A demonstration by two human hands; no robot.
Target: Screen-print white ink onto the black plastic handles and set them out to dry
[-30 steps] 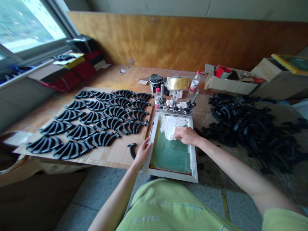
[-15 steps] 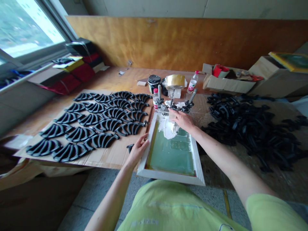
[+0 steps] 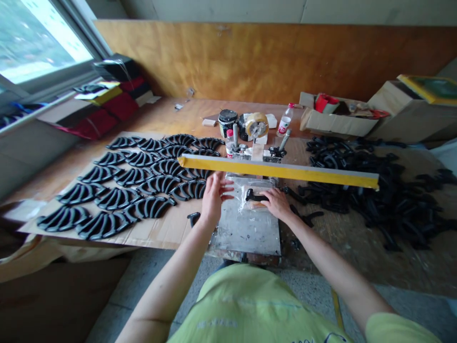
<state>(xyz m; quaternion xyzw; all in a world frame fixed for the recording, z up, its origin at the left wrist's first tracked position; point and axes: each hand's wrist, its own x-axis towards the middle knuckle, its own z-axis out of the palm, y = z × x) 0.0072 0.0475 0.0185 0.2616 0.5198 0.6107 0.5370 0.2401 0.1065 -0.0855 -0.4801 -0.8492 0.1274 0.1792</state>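
Note:
My right hand (image 3: 279, 204) grips one end of a black curved plastic handle (image 3: 254, 196), which lies at the far part of a grey metal base plate (image 3: 248, 233), over clear film. At the plate's left edge, my left hand (image 3: 214, 197) is raised with fingers spread and nothing in it. The printing screen frame (image 3: 278, 170) stands tipped up beyond both hands, its yellow-taped edge facing me. Behind it, a hinge clamp (image 3: 276, 151) is partly hidden by the frame. A roll of tape (image 3: 257, 125) sits above the clamp.
Rows of black handles (image 3: 123, 197) cover cardboard on the left; a loose pile of black handles (image 3: 353, 190) lies on the right. Farther back stand a black-lidded tub (image 3: 227, 122), plastic bottles (image 3: 285, 120) and an open carton (image 3: 339, 125). One handle (image 3: 193, 218) lies near my left forearm.
The screen frame has swung up from lying flat, baring the base plate. My right hand has left the screen's far end and now holds a black handle. My left hand has risen, fingers spread.

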